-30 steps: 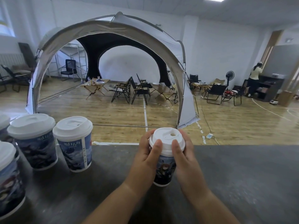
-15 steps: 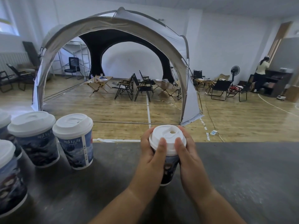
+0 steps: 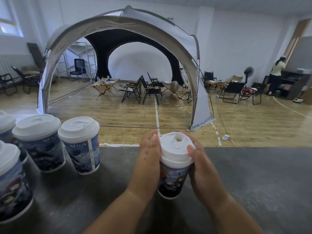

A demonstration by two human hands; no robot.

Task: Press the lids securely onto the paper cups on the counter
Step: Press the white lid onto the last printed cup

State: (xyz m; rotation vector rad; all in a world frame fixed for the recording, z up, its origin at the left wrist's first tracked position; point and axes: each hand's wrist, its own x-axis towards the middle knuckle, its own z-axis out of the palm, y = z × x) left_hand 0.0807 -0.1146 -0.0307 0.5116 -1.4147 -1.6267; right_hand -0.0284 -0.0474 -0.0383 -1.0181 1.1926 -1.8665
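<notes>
Sports hall, wooden floor [image 3: 253, 125], grey dome tent [image 3: 118, 22] mid-room with folding chairs [image 3: 148, 88] under it; a person [image 3: 276, 76] stands at shelving far right; dark counter [image 3: 253, 183] across the foreground.

Paper cup [image 3: 172, 179] stands on the counter near its far edge, centre of view, between both hands; white lid [image 3: 175, 149] on top. Four lidded cups [image 3: 81, 146] grouped at the left, well apart from it.

Change over the last second: both thumbs were bearing down on the near rim of the lid; now the left thumb is off it. The left hand [image 3: 148, 159] lies along the cup's left side, fingers curving round the far edge of the lid; the right hand [image 3: 200, 168] cups the right wall, its thumb [image 3: 190, 147] resting on the lid's right rim. Both hands are grasping the cup, neither released.

Reading: the near-side press looks finished and the effort is shifting round the rim; the lid sits level, skirt down over the lip with no visible gap, so probably seated or close to it; the far rim is hidden by fingers, cannot confirm.

Orientation: long axis near upright, base on the counter, mouth up; sip hole [image 3: 178, 140] points to the far side, away from the person, slightly right.
</notes>
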